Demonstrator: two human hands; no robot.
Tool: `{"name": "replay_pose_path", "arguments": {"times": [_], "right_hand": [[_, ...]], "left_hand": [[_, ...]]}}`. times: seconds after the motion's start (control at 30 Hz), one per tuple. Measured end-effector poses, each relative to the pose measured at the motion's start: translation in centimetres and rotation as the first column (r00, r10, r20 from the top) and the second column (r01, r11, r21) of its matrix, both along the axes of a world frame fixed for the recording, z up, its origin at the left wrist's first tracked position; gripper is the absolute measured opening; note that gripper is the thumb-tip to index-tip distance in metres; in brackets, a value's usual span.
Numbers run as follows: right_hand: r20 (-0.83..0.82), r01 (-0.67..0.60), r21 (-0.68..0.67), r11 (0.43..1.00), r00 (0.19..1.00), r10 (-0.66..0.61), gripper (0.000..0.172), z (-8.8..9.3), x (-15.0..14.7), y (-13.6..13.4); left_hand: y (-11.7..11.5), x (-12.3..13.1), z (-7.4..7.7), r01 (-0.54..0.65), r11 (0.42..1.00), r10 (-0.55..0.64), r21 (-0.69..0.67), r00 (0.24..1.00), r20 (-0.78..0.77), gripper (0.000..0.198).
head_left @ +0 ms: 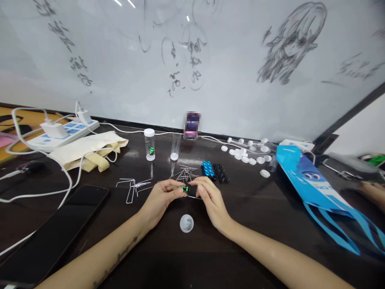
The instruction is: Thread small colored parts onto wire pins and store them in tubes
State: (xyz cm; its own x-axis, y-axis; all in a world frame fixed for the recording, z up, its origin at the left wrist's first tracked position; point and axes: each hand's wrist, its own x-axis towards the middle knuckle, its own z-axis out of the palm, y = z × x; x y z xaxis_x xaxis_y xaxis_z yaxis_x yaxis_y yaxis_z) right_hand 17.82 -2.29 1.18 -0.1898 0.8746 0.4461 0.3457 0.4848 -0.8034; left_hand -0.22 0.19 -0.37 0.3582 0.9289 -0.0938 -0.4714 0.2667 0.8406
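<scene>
My left hand (162, 197) and my right hand (209, 196) meet over the dark table (258, 208), fingers pinched together around a small green part (183, 188) with a black piece beside it. A thin metal wire runs under my right fingers. Just behind my hands lies a heap of bent metal wires (185, 172). A white round cap (186, 223) lies on the table between my wrists. Behind the wires sit a cluster of blue parts (207, 168) and a cluster of black parts (221, 172).
Two clear vials (149, 144) stand at the back, one capped with a green part inside. Several white caps (245, 154) lie back right. A black phone (57, 230) lies left, cables, a power strip (64, 132) and a cloth bag (90, 148) behind it. A blue bag (313, 182) lies right; another person's hand (374, 192) shows at the right edge.
</scene>
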Motion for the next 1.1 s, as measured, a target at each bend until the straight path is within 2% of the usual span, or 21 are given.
{"name": "replay_pose_path", "arguments": {"times": [0.2, 0.37, 0.43, 0.77, 0.9, 1.03, 1.1], "right_hand": [[0.077, 0.013, -0.07, 0.997, 0.997, -0.008, 0.014, -0.02, -0.08, 0.01], [0.126, -0.018, -0.092, 0.996, 0.992, 0.03, 0.031, -0.24, -0.08, 0.18], [0.146, -0.036, -0.083, 0.996, 0.988, 0.048, 0.033, -0.26, -0.09, 0.23], [0.126, -0.017, -0.038, 0.999, 0.992, 0.022, 0.005, -0.74, -0.18, 0.32], [0.102, -0.008, -0.018, 1.0, 0.995, 0.01, 0.012, -0.68, -0.2, 0.22], [0.097, -0.021, -0.036, 0.999, 0.995, 0.025, 0.016, -0.29, -0.11, 0.04], [0.121, -0.034, -0.059, 0.998, 0.992, 0.041, 0.029, -0.2, -0.06, 0.05]], "left_hand": [[-0.01, 0.01, 0.26, 0.005, 1.0, -0.005, 0.005, 1.0, 0.003, 0.019], [-0.23, 0.15, 0.63, 0.014, 1.0, -0.014, 0.001, 1.0, -0.004, 0.022], [-0.28, 0.2, 0.64, 0.017, 1.0, -0.017, 0.003, 1.0, -0.011, 0.023], [-0.13, 0.18, 0.32, 0.0, 1.0, 0.0, 0.013, 1.0, -0.011, 0.02], [-0.15, 0.18, 0.19, -0.021, 1.0, 0.022, 0.018, 1.0, -0.016, 0.019], [-0.21, 0.17, 0.23, 0.014, 1.0, -0.013, 0.028, 1.0, -0.025, 0.02], [-0.22, 0.17, 0.27, 0.032, 0.999, -0.031, 0.027, 0.999, -0.027, 0.022]]}}
